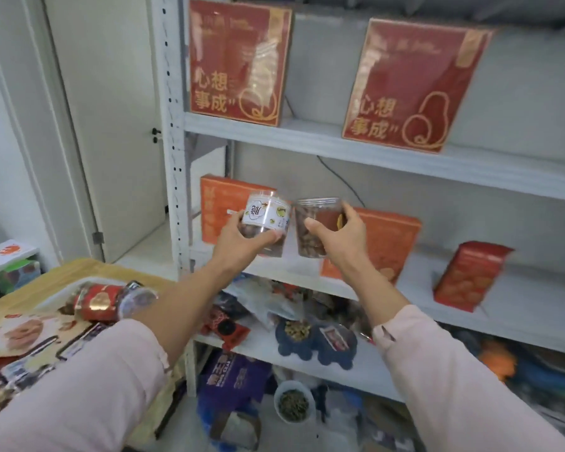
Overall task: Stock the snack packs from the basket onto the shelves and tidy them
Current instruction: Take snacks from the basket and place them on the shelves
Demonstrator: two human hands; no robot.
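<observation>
My left hand [242,238] grips a clear snack jar with a white label [268,215], tilted, in front of the middle shelf [519,308]. Right beside it my right hand [336,238] grips a second clear jar of brown snacks [313,223], held upright. The two jars almost touch, both above the shelf's left part. At the lower left a yellow basket [79,267] holds a red-labelled jar [100,301] and several flat snack packs [23,331].
Orange boxes [392,243] and a red pack [470,275] stand on the middle shelf. Two large red gift boxes [415,83] stand on the upper shelf. The lower shelf holds mixed bags and dark bowls [313,337]. Bags and a bowl lie on the floor.
</observation>
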